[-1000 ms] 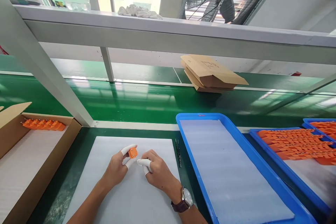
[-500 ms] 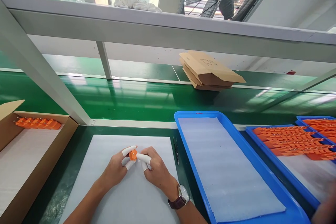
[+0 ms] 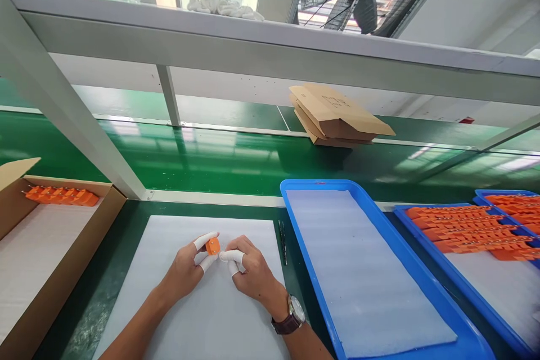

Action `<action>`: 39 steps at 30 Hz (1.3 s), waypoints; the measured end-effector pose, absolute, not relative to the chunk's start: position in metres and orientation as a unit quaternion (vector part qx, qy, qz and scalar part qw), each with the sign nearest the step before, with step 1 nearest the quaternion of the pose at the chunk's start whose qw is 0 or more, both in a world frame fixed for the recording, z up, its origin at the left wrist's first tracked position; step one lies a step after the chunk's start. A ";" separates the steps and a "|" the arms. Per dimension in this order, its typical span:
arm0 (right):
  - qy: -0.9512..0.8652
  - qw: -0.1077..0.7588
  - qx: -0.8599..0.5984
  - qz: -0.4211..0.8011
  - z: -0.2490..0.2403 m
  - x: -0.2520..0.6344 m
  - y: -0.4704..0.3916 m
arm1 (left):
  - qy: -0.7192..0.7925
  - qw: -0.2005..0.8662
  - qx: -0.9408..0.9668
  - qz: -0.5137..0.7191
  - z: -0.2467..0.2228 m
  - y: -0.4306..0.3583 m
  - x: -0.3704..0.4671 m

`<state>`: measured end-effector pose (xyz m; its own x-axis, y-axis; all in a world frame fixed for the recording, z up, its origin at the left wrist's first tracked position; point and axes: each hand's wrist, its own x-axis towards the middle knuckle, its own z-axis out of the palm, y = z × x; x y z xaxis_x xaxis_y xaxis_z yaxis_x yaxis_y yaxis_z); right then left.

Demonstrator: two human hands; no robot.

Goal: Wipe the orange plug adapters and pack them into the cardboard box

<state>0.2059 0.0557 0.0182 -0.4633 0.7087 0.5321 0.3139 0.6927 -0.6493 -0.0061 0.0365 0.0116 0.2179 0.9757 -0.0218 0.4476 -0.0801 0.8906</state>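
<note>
Over the white sheet (image 3: 211, 315), my left hand (image 3: 188, 267) pinches a small orange part (image 3: 213, 246) between thumb and index finger, both in white finger covers. Just to its right is my right hand (image 3: 253, 273), with a watch on the wrist. Its covered fingertips are pressed together beside the part, with a small gap between. Whether anything tiny sits between those fingertips is too small to tell.
An open cardboard box (image 3: 84, 247) with orange parts stands at left. Tweezers (image 3: 282, 242) lie by the sheet. Right of them is a blue tray (image 3: 314, 292) with a white liner, then another blue tray (image 3: 476, 292) with orange parts. Folded cardboard (image 3: 337, 109) lies behind.
My right fingertips have moved slightly away from the orange part, which has turned a little in my left hand. The blurred shape at the lower right corner has gone from view.
</note>
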 end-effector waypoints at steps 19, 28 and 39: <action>-0.808 0.424 -0.322 0.253 0.018 0.204 0.053 | 0.538 0.389 0.678 0.316 0.008 0.035 -0.005; -0.811 0.420 -0.339 0.226 0.014 0.206 0.055 | 0.542 0.383 0.673 0.327 0.007 0.035 -0.005; -0.771 0.446 -0.342 0.301 0.019 0.204 0.052 | 0.472 0.425 0.703 0.320 0.019 0.034 0.001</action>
<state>0.2045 0.0525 0.0189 -0.3684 0.7953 0.4815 0.2591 0.5852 -0.7684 0.0011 0.0335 0.0190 0.3507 0.9352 0.0484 0.3917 -0.1935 0.8995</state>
